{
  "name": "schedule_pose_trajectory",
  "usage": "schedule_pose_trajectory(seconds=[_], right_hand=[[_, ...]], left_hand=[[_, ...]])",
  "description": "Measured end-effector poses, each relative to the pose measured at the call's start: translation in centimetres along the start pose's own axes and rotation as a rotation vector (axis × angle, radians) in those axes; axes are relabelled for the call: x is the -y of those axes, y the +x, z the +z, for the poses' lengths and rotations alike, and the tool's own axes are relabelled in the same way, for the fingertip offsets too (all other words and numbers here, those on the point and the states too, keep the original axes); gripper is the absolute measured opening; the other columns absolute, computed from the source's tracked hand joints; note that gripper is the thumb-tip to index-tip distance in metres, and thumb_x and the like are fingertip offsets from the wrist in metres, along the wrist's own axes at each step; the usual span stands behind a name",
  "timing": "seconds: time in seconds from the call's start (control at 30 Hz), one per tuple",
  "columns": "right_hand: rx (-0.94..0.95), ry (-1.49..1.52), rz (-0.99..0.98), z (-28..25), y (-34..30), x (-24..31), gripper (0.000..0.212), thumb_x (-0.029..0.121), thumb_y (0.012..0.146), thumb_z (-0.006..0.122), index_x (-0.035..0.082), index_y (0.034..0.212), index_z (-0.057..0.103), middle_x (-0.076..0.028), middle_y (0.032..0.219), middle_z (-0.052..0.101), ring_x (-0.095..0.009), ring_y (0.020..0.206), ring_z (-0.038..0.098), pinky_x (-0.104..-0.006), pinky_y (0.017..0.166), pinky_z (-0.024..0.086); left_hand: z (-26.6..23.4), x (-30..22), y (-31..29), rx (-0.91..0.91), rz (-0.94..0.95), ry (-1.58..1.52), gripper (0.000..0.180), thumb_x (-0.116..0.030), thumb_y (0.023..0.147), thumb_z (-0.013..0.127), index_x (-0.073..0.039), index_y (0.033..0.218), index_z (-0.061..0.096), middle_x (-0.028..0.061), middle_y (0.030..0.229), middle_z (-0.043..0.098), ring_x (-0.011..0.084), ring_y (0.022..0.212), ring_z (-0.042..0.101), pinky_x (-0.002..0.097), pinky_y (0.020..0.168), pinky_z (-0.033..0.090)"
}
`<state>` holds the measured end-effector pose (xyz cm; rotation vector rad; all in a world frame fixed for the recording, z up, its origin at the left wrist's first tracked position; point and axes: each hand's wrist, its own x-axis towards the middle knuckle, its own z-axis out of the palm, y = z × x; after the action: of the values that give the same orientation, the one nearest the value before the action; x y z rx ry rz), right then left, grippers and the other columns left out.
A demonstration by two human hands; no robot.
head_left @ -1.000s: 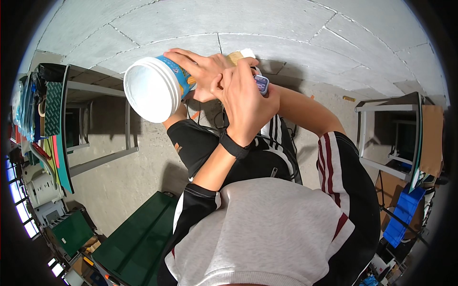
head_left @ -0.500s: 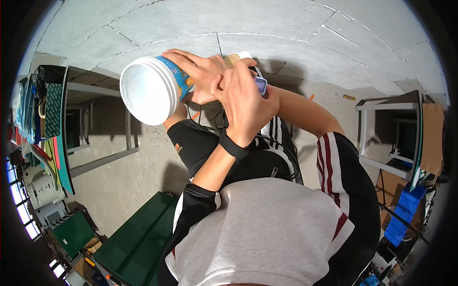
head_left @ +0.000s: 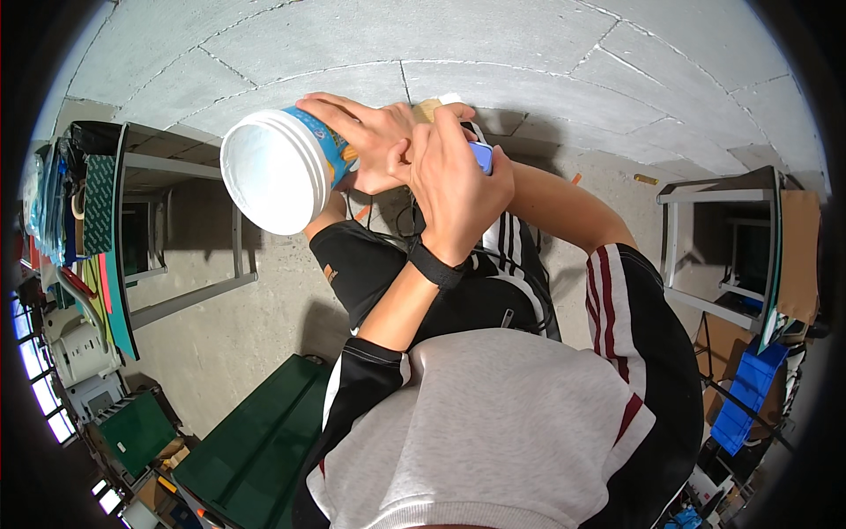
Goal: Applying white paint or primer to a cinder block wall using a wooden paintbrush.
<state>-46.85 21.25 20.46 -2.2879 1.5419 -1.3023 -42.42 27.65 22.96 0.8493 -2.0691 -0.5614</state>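
Gray wall [head_left: 493,35] behind. Right grip [head_left: 377,145] curls around the tub [head_left: 282,172], which sticks out left, long way slanted, white end facing left. Left grip [head_left: 460,181] bends by the watch [head_left: 481,158]; can't tell how tight.

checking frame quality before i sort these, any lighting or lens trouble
Head view: joints in the grey wall curve from fisheye bending, and the corners go black; head view: the white tub is bright with little inner detail; head view: a shadow darkens the wall's foot.

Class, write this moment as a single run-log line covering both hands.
right hand: holding blue-labelled white tub, tilted | left hand: at smartwatch, grip unclear | worn: black wristband | beyond: grey block wall
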Motion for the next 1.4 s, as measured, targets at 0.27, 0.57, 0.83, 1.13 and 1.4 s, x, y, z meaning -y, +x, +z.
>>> schedule_pose_trajectory(seconds=[0.27,0.57,0.83,1.13,1.4], right_hand=[[0.022,-0.067,0.006,-1.2,-0.4,0.2,0.092,0.007,0.057,0.066,0.01,0.143,0.035,-0.019,0.14,0.047,-0.035,0.098,0.067,-0.0387,0.069,0.062],[0.099,-0.014,0.057,-2.0,-0.7,0.9,0.092,0.005,0.058,0.066,0.007,0.143,0.034,-0.02,0.142,0.044,-0.032,0.095,0.069,-0.0354,0.066,0.062],[0.024,-0.02,-0.018,0.3,-0.1,0.4,0.091,0.003,0.058,0.066,0.005,0.143,0.033,-0.021,0.143,0.043,-0.03,0.091,0.07,-0.0329,0.065,0.061],[-0.035,0.002,-0.077,-0.5,-0.4,0.3,0.09,0.002,0.058,0.066,0.004,0.143,0.034,-0.02,0.143,0.043,-0.031,0.095,0.069,-0.0339,0.069,0.061],[0.064,0.023,0.104,-1.9,0.2,1.4,0.092,0.0,0.056,0.068,0.004,0.142,0.035,-0.017,0.138,0.048,-0.035,0.095,0.068,-0.0361,0.072,0.061]], left_hand=[[-0.1,-0.1,-0.3,0.001,0.014,-0.071,0.044,-0.006,0.062,0.069,-0.002,0.102,0.051,0.0075,0.079,0.056,0.0276,0.081,0.054,0.0405,0.08,0.037],[-0.2,0.0,-0.2,-0.004,0.012,-0.043,0.046,-0.005,0.062,0.068,-0.003,0.104,0.051,0.0073,0.077,0.056,0.0275,0.08,0.055,0.0406,0.08,0.037],[-0.2,0.1,-0.3,-0.002,0.003,-0.008,0.047,-0.005,0.064,0.07,-0.003,0.106,0.051,0.0064,0.074,0.057,0.0269,0.08,0.055,0.0426,0.081,0.036],[-0.2,-0.1,-0.2,0.016,-0.019,-0.016,0.047,-0.007,0.063,0.071,-0.004,0.106,0.051,0.0056,0.074,0.058,0.0266,0.08,0.056,0.0427,0.082,0.035],[-0.6,0.1,0.0,0.003,0.033,-0.013,0.045,-0.01,0.064,0.071,-0.005,0.106,0.054,0.0073,0.082,0.059,0.0277,0.085,0.058,0.0445,0.086,0.034]])
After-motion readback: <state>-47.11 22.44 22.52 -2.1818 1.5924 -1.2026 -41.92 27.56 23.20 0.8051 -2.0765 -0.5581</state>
